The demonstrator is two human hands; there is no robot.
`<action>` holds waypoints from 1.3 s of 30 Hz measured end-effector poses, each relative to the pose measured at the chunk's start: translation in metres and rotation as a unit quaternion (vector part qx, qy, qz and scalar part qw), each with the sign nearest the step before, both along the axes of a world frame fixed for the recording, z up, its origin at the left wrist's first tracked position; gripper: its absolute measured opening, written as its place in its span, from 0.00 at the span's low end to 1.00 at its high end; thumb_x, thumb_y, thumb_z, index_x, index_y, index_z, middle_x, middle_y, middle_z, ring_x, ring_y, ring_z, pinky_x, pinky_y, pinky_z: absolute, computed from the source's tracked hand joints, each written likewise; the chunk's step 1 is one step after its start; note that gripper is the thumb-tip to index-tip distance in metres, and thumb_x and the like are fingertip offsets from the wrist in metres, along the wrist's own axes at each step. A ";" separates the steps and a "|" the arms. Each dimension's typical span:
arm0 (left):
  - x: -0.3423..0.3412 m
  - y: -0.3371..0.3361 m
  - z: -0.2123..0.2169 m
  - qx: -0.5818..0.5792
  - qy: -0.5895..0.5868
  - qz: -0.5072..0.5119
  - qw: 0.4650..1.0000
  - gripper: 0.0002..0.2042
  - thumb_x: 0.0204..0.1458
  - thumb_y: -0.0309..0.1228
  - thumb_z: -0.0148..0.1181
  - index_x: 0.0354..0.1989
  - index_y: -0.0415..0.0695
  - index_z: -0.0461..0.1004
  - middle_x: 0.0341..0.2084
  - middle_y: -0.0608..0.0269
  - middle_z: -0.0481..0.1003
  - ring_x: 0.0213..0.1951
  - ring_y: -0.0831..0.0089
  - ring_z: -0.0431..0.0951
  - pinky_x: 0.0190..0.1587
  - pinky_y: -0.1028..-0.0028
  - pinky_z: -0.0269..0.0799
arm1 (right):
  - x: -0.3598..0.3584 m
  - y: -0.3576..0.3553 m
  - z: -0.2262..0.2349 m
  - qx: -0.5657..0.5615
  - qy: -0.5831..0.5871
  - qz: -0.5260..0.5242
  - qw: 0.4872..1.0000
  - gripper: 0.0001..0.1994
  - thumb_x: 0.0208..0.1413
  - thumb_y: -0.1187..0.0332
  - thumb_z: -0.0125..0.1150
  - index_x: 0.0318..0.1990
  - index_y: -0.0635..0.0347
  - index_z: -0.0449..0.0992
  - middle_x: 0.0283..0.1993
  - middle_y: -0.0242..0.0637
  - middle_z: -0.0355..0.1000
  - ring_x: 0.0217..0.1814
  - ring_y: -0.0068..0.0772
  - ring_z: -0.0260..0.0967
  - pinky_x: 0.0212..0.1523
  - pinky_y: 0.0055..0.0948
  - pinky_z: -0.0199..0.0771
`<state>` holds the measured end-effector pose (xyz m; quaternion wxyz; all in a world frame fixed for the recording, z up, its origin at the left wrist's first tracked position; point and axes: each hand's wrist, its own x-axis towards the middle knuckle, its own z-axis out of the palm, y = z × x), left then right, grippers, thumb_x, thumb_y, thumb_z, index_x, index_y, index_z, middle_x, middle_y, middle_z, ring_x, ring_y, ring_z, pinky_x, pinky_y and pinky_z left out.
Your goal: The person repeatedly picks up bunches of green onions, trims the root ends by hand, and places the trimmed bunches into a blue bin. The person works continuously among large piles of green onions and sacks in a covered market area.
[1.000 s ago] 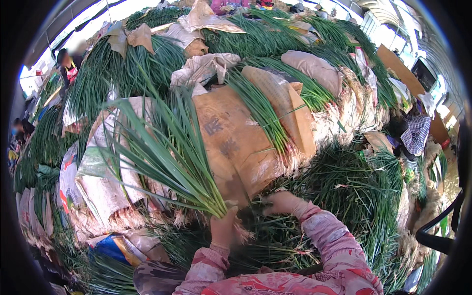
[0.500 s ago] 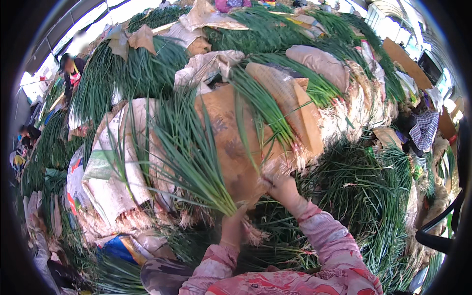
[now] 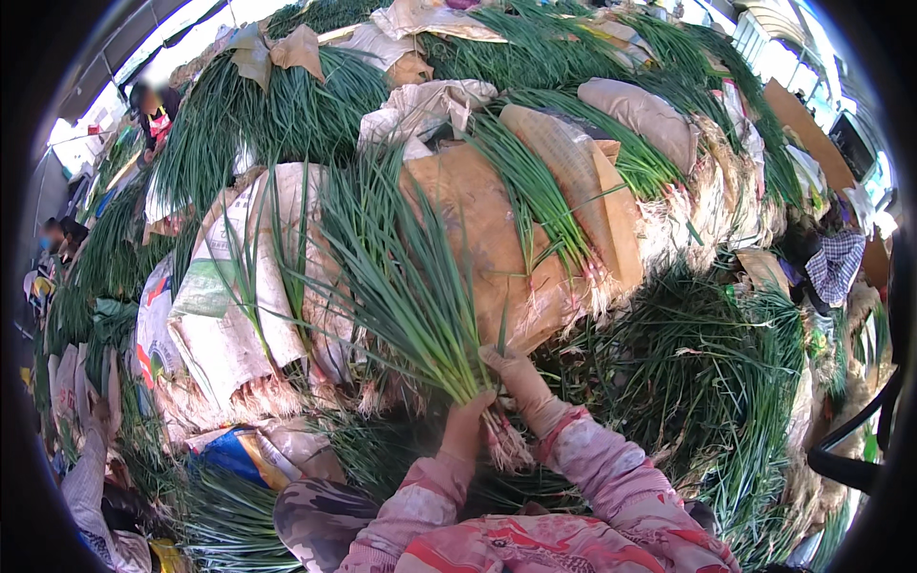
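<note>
Open-air produce market or packing yard: heaped bundles of long green scallions (image 3: pixel 287 115), brown paper wrapping sheets (image 3: pixel 487 229), crumpled newspaper (image 3: pixel 229 315), other people at edge (image 3: pixel 153 105).

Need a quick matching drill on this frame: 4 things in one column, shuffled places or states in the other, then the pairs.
Things:
1. left hand
2. right hand
3. bunch of long green scallions with pale rooted ends
4. brown paper sack

Places or states:
A. lies on the heap behind the bunch
B. fans up and left from both hands
C. grips the bunch low, near the roots
D. touches the bunch from the right

Pairs: 1-C, 2-D, 3-B, 4-A
</note>
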<state>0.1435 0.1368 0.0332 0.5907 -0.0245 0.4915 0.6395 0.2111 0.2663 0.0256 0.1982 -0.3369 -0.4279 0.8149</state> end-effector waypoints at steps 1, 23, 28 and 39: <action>-0.002 0.002 0.002 0.003 0.011 0.008 1.000 0.11 0.57 0.36 0.60 0.38 0.41 0.78 0.22 0.66 0.77 0.19 0.76 0.74 0.22 0.77 0.69 | 0.000 -0.005 -0.001 0.080 -0.010 -0.026 0.996 0.14 0.64 0.60 0.57 0.47 0.61 0.77 0.36 0.29 0.76 0.34 0.22 0.71 0.36 0.23 0.71; -0.007 0.007 0.030 0.022 0.071 0.001 0.997 0.07 0.53 0.26 0.63 0.39 0.39 0.75 0.20 0.61 0.75 0.18 0.73 0.75 0.19 0.73 0.71 | 0.023 0.099 -0.028 0.714 -0.282 0.207 0.606 0.19 0.61 0.59 0.53 0.57 0.54 0.71 0.44 0.47 0.78 0.45 0.49 0.76 0.45 0.42 0.76; -0.010 0.010 0.036 0.039 0.101 -0.010 0.994 0.09 0.53 0.26 0.62 0.41 0.39 0.75 0.21 0.59 0.75 0.19 0.71 0.76 0.19 0.72 0.71 | 0.119 0.033 0.035 0.485 -0.146 0.589 0.630 0.15 0.59 0.60 0.56 0.50 0.53 0.77 0.42 0.44 0.78 0.44 0.44 0.76 0.46 0.39 0.76; 0.000 0.016 0.030 0.031 0.092 0.019 0.995 0.11 0.57 0.32 0.60 0.42 0.37 0.76 0.22 0.55 0.77 0.15 0.70 0.74 0.17 0.74 0.70 | 0.061 0.109 0.004 0.449 -0.362 0.112 0.809 0.19 0.61 0.51 0.57 0.42 0.59 0.78 0.37 0.47 0.78 0.36 0.48 0.77 0.38 0.39 0.76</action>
